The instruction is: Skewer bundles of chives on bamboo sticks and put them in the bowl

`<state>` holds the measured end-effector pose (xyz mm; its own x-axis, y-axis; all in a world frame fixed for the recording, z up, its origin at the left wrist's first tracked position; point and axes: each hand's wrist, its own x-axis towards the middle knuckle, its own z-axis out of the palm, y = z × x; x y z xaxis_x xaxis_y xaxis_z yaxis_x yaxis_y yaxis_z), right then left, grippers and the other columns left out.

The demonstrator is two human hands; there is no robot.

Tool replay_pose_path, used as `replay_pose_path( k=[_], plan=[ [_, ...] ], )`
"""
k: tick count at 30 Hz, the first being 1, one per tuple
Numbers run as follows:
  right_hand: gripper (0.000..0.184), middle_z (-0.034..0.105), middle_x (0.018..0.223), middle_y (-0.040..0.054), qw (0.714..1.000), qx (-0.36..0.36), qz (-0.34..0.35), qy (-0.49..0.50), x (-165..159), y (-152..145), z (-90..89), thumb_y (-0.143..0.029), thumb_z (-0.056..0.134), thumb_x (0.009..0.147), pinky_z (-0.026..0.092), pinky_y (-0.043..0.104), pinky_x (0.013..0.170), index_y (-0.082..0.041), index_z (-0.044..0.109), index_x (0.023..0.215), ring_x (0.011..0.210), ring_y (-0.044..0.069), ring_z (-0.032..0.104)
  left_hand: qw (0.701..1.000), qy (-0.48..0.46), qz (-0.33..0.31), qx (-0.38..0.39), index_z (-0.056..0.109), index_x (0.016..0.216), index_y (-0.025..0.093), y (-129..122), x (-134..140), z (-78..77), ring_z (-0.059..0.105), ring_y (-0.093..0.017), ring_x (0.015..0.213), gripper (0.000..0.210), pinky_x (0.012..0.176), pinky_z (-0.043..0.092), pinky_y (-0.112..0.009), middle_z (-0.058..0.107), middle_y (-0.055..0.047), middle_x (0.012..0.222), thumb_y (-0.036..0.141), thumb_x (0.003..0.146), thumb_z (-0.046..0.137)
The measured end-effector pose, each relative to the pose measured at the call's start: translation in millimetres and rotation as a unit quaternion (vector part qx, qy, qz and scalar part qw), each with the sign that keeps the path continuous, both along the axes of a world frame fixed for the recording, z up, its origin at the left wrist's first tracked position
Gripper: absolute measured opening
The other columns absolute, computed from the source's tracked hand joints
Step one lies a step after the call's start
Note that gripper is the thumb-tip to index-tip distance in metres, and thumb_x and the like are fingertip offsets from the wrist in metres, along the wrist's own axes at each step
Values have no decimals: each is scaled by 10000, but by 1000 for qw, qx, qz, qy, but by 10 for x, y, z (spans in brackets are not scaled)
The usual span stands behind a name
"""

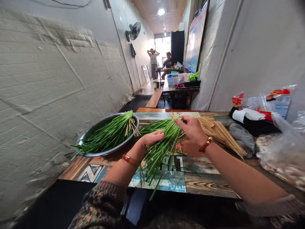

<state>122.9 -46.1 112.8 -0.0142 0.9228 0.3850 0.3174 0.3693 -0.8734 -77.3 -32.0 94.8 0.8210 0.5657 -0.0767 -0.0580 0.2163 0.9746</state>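
My left hand [152, 139] is wrapped round a bunch of Chinese chives [164, 143], whose green leaves hang down past the table's front edge. At the pale stem end, my right hand [190, 127] pinches the same bunch with thumb and fingers. More chives [154, 126] lie on the table just behind it. To the left, a metal basin [83, 149] holds chives [107, 132] with thin wooden skewers [131, 128] sticking out of their stem ends. A spread pile of bamboo skewers [221, 136] lies right of my right hand.
Plastic bags [281, 152] with pale contents and a black container [257, 124] crowd the table's right side. A wall stands close at left. Farther back are a bench [154, 98], a table with a clear plastic bin [175, 80], and two people [168, 61].
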Motion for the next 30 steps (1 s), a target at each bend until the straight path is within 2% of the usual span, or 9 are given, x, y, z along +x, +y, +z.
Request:
replay_pose_path(
  k=[4, 6, 8, 11, 13, 18, 21, 26, 30],
  plan=[
    [365, 566, 657, -5, 994, -69, -14, 86, 67, -55, -438, -542, 617, 770, 411, 212, 384, -178, 628, 793, 473, 101, 490, 1000, 21, 4, -8, 652, 1146, 135, 74, -57, -117, 678, -265, 745, 770, 646, 517, -342, 711, -167, 965, 690, 614, 677],
    [379, 580, 694, 3, 980, -124, 8, 158, 80, -129, -689, -551, 650, 736, 442, 216, 390, -180, 597, 798, 505, 107, 503, 998, 62, 15, 21, 662, 1150, 150, 140, -77, -192, 674, -237, 803, 702, 691, 516, -309, 708, -145, 1022, 654, 662, 667],
    [403, 609, 755, 12, 961, -177, 20, 212, 97, -206, -923, -545, 667, 720, 461, 215, 399, -189, 590, 892, 540, 112, 529, 989, 131, 22, 57, 692, 1106, 165, 211, -74, -273, 666, -198, 840, 586, 741, 506, -269, 714, -110, 1037, 593, 706, 668],
    [400, 603, 746, 7, 956, -202, 3, 214, 179, -265, -1199, -545, 659, 714, 457, 208, 390, -184, 584, 870, 551, 112, 535, 967, 224, 29, 120, 717, 1047, 173, 303, -16, -368, 657, -167, 821, 462, 737, 495, -238, 733, -74, 970, 486, 707, 709],
    [387, 586, 704, -5, 956, -208, -7, 205, 270, -249, -1318, -536, 667, 702, 436, 205, 371, -180, 589, 832, 530, 108, 515, 954, 241, 57, 167, 712, 1043, 158, 354, 57, -395, 653, -165, 792, 437, 719, 492, -239, 739, -72, 907, 408, 686, 740],
    [332, 583, 682, -14, 959, -221, -16, 177, 492, -77, -1452, -492, 653, 727, 402, 200, 361, -174, 605, 813, 486, 93, 479, 929, 213, 193, 234, 703, 984, 118, 523, 370, -469, 639, -157, 704, 313, 677, 476, -254, 724, -87, 827, 349, 787, 625],
    [318, 578, 657, -16, 961, -221, -24, 164, 571, 47, -1493, -487, 631, 747, 404, 206, 386, -174, 603, 797, 488, 97, 484, 906, 242, 200, 284, 724, 883, 127, 666, 608, -633, 599, -151, 626, 227, 620, 442, -252, 705, -66, 736, 287, 789, 592],
    [320, 551, 648, -19, 963, -219, -26, 153, 684, 166, -1528, -501, 610, 761, 401, 221, 380, -183, 590, 794, 485, 109, 475, 826, 331, 197, 411, 738, 784, 187, 818, 940, -898, 561, -159, 649, 130, 623, 391, -258, 679, -43, 733, 247, 760, 625],
    [291, 558, 679, -9, 965, -214, -17, 153, 761, 189, -1528, -478, 577, 794, 424, 234, 439, -187, 589, 805, 537, 123, 500, 753, 437, 186, 454, 719, 761, 202, 827, 1123, -962, 561, -181, 714, 107, 648, 386, -273, 637, -59, 784, 286, 760, 651]
  ],
)
